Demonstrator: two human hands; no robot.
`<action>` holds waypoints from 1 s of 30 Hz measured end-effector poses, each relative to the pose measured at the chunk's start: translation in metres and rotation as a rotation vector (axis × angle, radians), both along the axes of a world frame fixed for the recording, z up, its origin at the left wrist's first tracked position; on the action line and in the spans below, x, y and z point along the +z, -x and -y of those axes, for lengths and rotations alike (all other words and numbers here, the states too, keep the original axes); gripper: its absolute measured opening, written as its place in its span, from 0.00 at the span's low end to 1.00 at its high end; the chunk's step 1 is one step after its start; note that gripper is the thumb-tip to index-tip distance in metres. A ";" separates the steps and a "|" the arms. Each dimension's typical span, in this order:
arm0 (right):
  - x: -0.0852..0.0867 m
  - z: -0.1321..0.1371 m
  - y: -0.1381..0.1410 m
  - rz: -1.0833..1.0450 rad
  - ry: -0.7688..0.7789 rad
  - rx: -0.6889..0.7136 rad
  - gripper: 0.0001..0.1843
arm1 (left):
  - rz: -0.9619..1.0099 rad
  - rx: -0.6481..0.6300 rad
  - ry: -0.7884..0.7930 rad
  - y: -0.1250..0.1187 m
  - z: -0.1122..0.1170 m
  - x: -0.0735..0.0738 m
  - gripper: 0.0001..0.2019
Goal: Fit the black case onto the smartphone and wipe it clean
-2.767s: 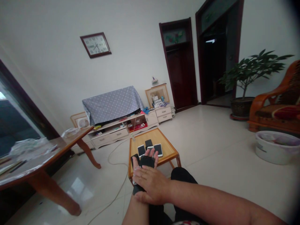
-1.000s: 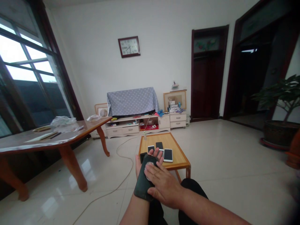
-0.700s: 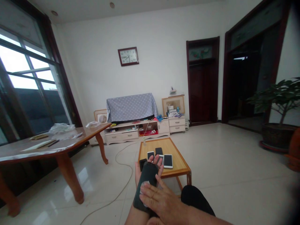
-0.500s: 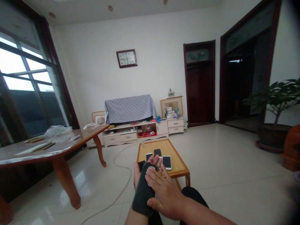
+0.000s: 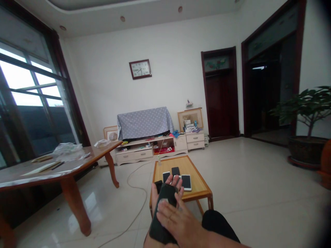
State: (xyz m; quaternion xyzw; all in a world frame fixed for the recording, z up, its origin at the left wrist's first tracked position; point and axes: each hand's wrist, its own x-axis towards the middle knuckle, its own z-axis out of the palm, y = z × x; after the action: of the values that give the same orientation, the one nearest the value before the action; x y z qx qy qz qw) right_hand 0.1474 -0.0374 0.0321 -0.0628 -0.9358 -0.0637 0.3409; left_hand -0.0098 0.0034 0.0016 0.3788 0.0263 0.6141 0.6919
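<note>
My left hand (image 5: 154, 201) cradles a dark smartphone (image 5: 161, 220) with its screen facing up, and its fingertips show past the phone's far end. My right hand (image 5: 178, 222) lies across the phone, pressing a small pale wipe (image 5: 160, 206) against the glass. Beyond my fingers, on a low wooden table (image 5: 198, 182), lie a white-framed phone (image 5: 166, 176), a black phone (image 5: 176, 171) and a white phone (image 5: 186, 182). A dark phone (image 5: 158, 186) at the table's near left corner is partly hidden by my left hand.
A long wooden table (image 5: 77, 151) with a plastic bag and papers stands to the left. A pale cable (image 5: 131, 182) runs across the tiled floor. A low cabinet (image 5: 134, 151) stands against the far wall, and a potted plant (image 5: 306, 131) stands at the right.
The view has swung left and levelled, showing more of the ceiling and window. My right hand has shifted back and forth along the dark phone, with the pale wipe moving under its fingers.
</note>
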 end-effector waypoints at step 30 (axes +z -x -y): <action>-0.049 -0.004 0.037 -0.277 -0.405 0.070 0.15 | -0.006 -0.104 -0.092 0.004 0.002 0.006 0.44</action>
State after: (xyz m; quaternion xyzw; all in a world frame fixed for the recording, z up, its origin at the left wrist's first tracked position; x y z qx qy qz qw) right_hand 0.1106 -0.0332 -0.0170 0.0312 -0.8499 -0.2290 0.4735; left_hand -0.0140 0.0017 0.0074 0.4128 -0.0197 0.5766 0.7048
